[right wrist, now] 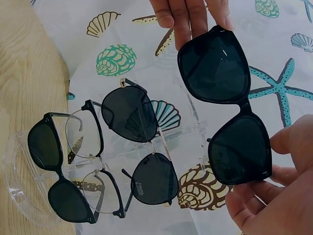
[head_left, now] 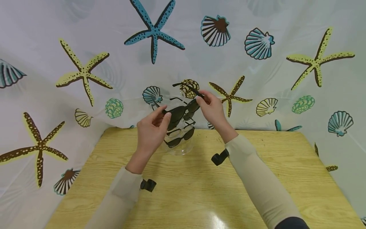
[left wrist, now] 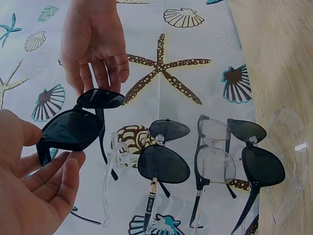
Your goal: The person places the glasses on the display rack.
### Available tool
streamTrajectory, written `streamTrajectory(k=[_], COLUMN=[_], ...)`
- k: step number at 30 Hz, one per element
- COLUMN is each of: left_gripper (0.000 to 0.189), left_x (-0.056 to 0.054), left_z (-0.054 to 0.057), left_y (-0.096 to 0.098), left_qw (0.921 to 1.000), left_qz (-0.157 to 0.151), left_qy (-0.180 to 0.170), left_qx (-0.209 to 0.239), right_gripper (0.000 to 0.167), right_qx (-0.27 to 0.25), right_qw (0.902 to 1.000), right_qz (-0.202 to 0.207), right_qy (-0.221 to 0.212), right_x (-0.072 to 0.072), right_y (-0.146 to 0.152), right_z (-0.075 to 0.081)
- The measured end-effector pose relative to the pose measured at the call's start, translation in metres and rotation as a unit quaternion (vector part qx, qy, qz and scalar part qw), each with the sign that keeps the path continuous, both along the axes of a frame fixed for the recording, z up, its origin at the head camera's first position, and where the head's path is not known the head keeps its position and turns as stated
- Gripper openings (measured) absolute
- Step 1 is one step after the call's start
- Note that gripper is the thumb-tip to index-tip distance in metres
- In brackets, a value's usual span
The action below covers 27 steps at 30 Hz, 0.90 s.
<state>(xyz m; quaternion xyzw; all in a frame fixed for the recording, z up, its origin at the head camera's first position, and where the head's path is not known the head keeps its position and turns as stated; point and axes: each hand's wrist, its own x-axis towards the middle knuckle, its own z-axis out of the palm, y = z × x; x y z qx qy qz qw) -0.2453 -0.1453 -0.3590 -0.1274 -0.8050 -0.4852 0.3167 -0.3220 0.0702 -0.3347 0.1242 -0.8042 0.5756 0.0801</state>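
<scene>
A pair of black sunglasses point(head_left: 176, 113) is held between both hands above a clear display stand point(head_left: 183, 152). My left hand point(head_left: 151, 128) pinches one side near the hinge. With thumb and fingers, my right hand point(head_left: 212, 109) grips the opposite side. In the right wrist view the dark lenses point(right wrist: 215, 68) appear large, apart from the eyewear on the stand. That stand carries thin-framed sunglasses point(right wrist: 129, 115), half-rimmed clear eyeglasses point(right wrist: 99, 132) and, lowest, another pair of black sunglasses point(right wrist: 73, 200). The held pair's temples are unfolded, pointing toward the back.
The stand is at the back of a wooden table point(head_left: 183, 190), close to a white cloth point(head_left: 186, 63) printed with starfish and shells. Small black wrist cameras point(head_left: 148, 185) sit on both sleeves.
</scene>
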Motion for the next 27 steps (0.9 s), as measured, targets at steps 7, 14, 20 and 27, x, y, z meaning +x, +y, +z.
streamTrajectory(k=[7, 14, 20, 27], left_gripper=[0.037, 0.038, 0.038, 0.039], left_x=[-0.004, -0.01, -0.014, -0.018], left_z=[0.0, 0.001, 0.0, -0.002], left_y=[-0.004, -0.006, -0.008, -0.011], left_qw=[0.9999, 0.9999, 0.9999, 0.9996], left_qz=[0.008, 0.008, 0.01, 0.015], left_qy=[0.0, -0.003, -0.01, -0.019], left_qx=[-0.011, -0.012, -0.008, -0.012], right_gripper=[0.05, 0.05, 0.051, 0.052], right_qx=[0.01, 0.029, 0.033, 0.037], right_qw=[0.9999, 0.9994, 0.999, 0.9984], right_qz=[0.011, 0.017, 0.026, 0.039], right_qy=[-0.001, -0.008, -0.015, -0.017], right_x=[-0.006, -0.014, -0.018, -0.024], right_y=[-0.005, -0.009, -0.012, -0.015], right_z=[0.001, 0.006, 0.007, 0.004])
